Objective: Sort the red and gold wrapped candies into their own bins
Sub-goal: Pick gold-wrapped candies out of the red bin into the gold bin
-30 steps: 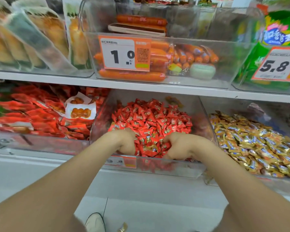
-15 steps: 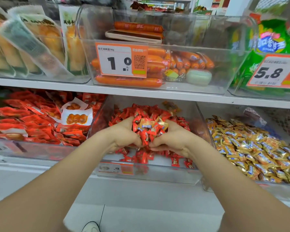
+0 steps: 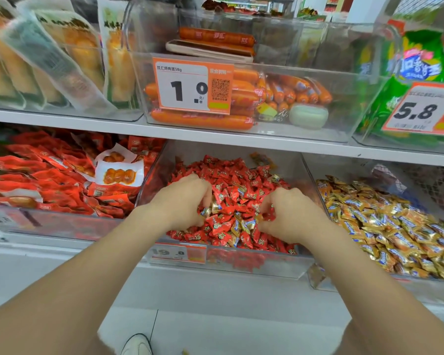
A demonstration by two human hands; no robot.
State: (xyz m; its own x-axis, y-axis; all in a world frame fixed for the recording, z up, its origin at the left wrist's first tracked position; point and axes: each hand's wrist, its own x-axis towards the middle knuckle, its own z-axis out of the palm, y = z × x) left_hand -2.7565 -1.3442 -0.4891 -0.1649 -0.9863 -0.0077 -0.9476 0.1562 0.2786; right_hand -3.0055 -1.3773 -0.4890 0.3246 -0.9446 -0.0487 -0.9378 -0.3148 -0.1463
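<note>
Both hands have parted since half a second ago. The heap they held cupped together is no longer raised, and each hand now sits lower in the pile with a strip of candy showing between them.

1. Left hand [image 3: 182, 201]: knuckles up, fingers curled down into the red candies [image 3: 231, 180]. A gold-wrapped stray [image 3: 217, 207] lies at its fingertips. I cannot tell whether the fingers hold it or only rest on it.
2. Right hand [image 3: 290, 213]: fingers curled inward over red wrappers. I cannot tell whether anything is held.
3. Task items: the red candies fill the middle bin [image 3: 241, 265], with several gold strays mixed in between the hands. The gold candies [image 3: 385, 221] are heaped in the right bin [image 3: 315, 278], just beside the middle bin.

Edges: both forearms cross the middle bin's clear front wall, which carries a price label [image 3: 177, 252]. The right hand lies near the wall shared with the right bin, and the left hand lies near the opposite side wall. The shelf edge [image 3: 215, 135] runs above the rear of the pile.

Room: open space shows over the pile, between the candy surface and that shelf edge.
</note>
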